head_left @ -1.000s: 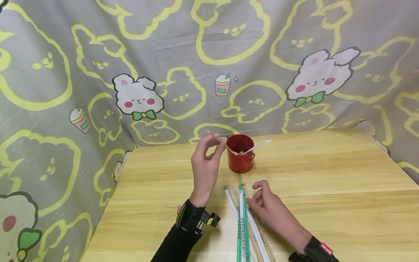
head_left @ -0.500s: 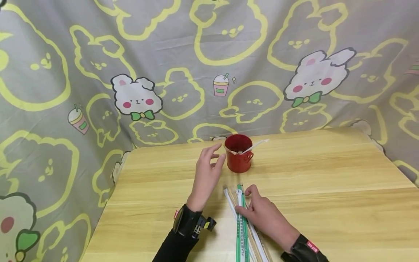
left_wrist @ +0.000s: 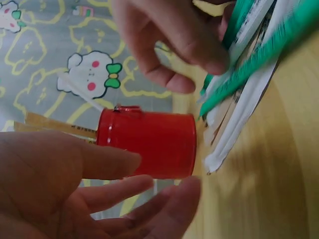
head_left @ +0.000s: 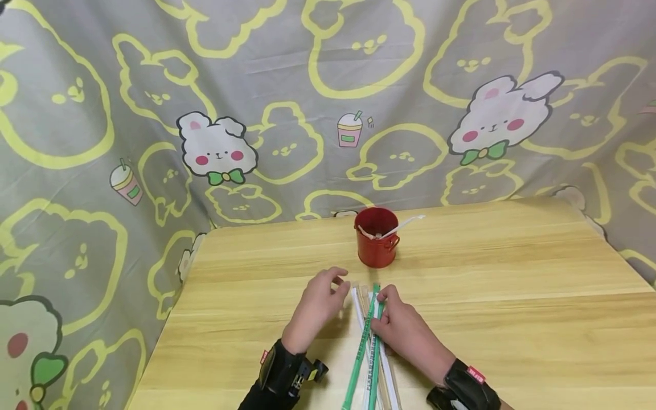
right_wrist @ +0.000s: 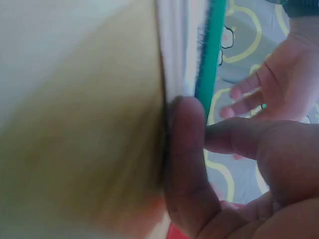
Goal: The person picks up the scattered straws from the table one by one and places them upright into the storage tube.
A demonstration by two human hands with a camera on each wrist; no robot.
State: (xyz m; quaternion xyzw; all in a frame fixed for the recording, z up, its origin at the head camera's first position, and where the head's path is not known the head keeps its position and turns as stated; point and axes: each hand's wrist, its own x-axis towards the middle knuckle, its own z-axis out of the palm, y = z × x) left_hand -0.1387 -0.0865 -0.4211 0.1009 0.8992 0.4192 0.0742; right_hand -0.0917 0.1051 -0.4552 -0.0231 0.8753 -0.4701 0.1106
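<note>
A bundle of long straws in paper wrappers, green, white (head_left: 357, 307) and brown, lies on the table. My right hand (head_left: 407, 333) is over its far end, thumb and forefinger pinching a green wrapped straw (head_left: 374, 370). Another green wrapped straw (head_left: 357, 364) slants away to the left across the bundle. My left hand (head_left: 318, 304) is held left of the bundle's far end, fingers loosely bent with nothing between them. Beyond both hands stands a red bucket (head_left: 376, 250). A white straw (left_wrist: 82, 92) and brown wrapped straws (left_wrist: 60, 124) stick out of its mouth.
The light wood table (head_left: 512, 296) reaches back to a grey cloth (head_left: 287, 74) printed with rabbits and yellow outlines. The cloth also hangs along the left and right sides. The bucket has a small handle loop (head_left: 392, 244) on its right.
My left hand has let go of a brown straw at the bucket and drawn back toward the bundle. My right hand has closed on the straws, and one green straw has swung left.
</note>
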